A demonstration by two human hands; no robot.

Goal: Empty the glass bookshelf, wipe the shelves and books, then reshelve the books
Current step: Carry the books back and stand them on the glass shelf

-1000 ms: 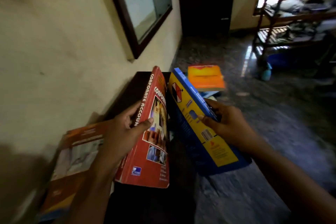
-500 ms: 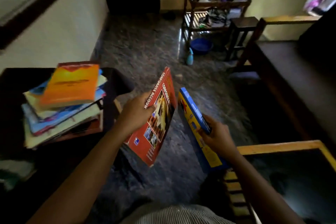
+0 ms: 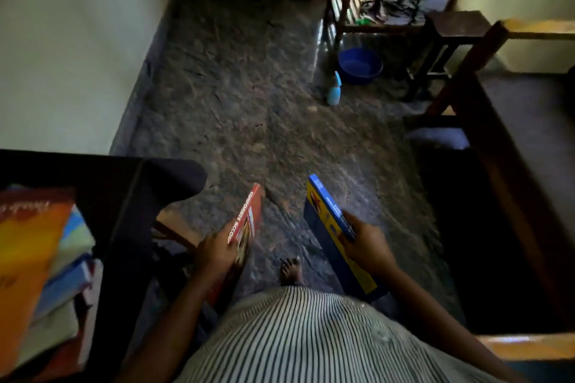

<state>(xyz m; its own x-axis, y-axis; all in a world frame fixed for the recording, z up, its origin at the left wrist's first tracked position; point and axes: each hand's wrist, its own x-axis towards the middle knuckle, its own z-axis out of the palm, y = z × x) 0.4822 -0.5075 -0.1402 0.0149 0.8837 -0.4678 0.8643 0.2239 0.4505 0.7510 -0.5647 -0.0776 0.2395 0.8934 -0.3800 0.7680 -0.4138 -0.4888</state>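
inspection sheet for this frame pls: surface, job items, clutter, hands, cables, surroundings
Surface: dark table at left, carrying a stack of books; mottled stone floor.
Job's things: red book and blue-and-yellow book, both held spine-up over the floor; glass bookshelf not in view.
Clutter: spray bottle and blue basin on the floor.
Grippers: left hand grips the red book; right hand grips the blue-and-yellow book.
Cables: nothing seen.
Surroundings: wooden rack with loaded shelves, dark stool, wooden-framed seat at right, pale wall at left.
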